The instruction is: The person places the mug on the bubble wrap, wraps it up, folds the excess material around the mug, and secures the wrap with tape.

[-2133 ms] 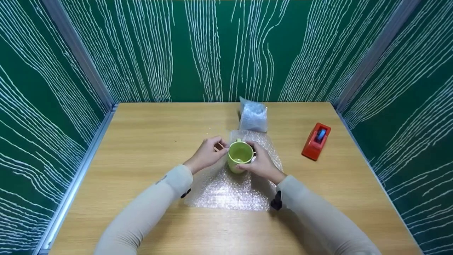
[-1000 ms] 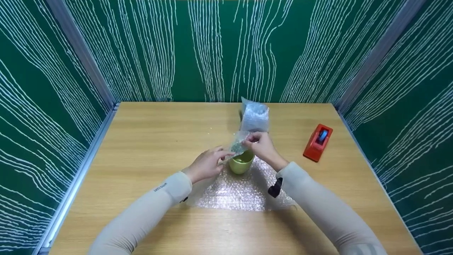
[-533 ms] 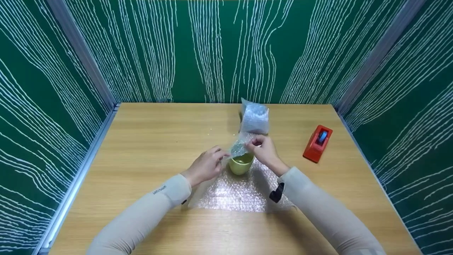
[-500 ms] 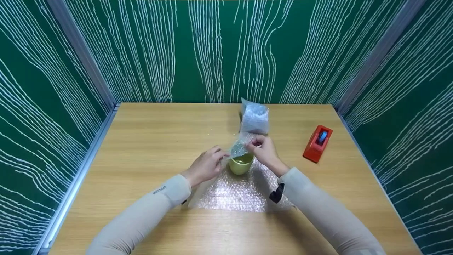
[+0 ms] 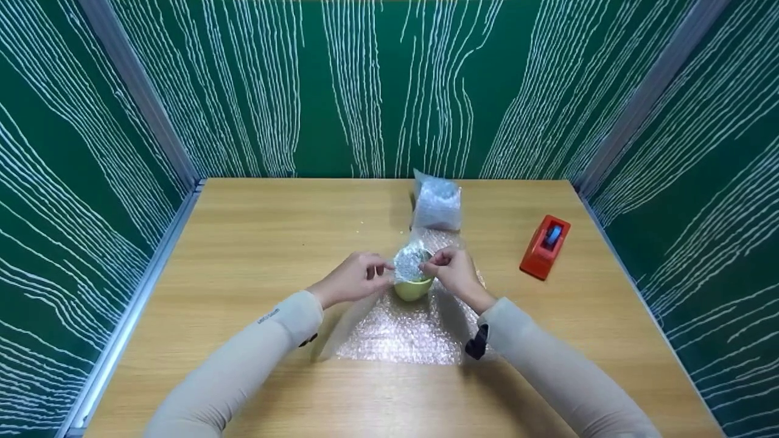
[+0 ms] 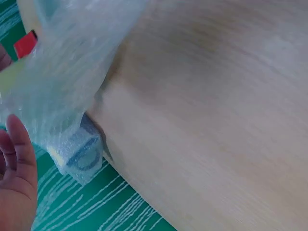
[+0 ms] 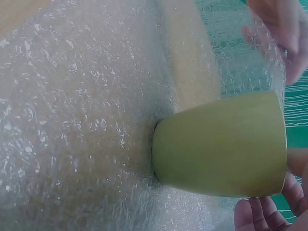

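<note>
A light green mug (image 5: 412,288) stands upright on a sheet of clear bubble wrap (image 5: 398,328) in the middle of the wooden table (image 5: 255,231). The sheet's far edge (image 5: 411,263) is folded over the mug's mouth. My left hand (image 5: 383,275) pinches that edge at the mug's left side, and my right hand (image 5: 431,266) pinches it at the right. In the right wrist view the mug's side (image 7: 226,144) shows bare against the bubble wrap (image 7: 72,120). The left wrist view shows the lifted bubble wrap (image 6: 62,82) above my fingers (image 6: 14,159).
A bundle wrapped in bubble wrap (image 5: 436,204) stands just behind the mug, near the back wall. A red tape dispenser (image 5: 544,246) sits at the right of the table. Green patterned walls close in three sides.
Both hands left the mug's sides, lifted the sheet's far edge and drew it toward me. It now lies over the mug's mouth, lower than half a second ago.
</note>
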A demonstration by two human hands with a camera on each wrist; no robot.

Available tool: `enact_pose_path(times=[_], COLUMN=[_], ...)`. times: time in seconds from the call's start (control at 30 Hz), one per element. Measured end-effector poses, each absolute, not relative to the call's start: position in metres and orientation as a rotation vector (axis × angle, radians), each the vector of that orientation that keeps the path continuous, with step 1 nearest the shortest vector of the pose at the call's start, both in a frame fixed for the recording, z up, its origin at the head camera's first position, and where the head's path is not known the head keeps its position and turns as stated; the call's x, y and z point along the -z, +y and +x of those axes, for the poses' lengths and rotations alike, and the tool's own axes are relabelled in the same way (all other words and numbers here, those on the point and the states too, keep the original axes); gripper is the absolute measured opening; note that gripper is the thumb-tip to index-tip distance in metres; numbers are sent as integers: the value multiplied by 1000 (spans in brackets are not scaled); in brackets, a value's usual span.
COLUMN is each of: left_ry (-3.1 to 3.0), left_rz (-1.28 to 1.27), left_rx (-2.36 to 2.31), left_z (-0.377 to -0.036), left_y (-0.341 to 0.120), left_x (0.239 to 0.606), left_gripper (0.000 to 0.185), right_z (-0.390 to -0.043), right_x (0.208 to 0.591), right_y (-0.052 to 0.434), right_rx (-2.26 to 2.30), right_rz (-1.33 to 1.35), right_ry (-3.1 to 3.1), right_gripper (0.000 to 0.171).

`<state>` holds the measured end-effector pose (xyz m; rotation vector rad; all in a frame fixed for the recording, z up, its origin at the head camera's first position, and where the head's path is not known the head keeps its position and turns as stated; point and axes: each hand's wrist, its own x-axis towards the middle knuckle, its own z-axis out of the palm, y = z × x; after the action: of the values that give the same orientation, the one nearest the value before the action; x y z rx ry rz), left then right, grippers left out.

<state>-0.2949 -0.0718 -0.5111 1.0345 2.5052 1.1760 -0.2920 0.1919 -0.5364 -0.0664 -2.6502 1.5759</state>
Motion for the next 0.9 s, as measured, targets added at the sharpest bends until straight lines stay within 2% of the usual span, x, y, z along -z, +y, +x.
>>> enact_pose_path(times=[0.17, 0.33, 0.5, 0.9], left_ry=[2472, 2411, 2391, 2394], left_rz=[697, 484, 423, 398], left_rx=[-1346, -1346, -1338, -1461], left_z=[-313, -326, -331, -336], left_y=[-63, -51, -38, -24], left_x=[503, 499, 502, 514], left_gripper=[29, 45, 48, 28], right_z=[-294, -294, -294, -293], right_x=[537, 538, 537, 536], right_y=[191, 187, 183, 197], right_rx=[-1565, -1515, -1489, -1606], right_rz=[-69, -96, -92, -122], right_ry=[-2640, -2640, -2637, -2617], right_gripper=[25, 28, 26, 23])
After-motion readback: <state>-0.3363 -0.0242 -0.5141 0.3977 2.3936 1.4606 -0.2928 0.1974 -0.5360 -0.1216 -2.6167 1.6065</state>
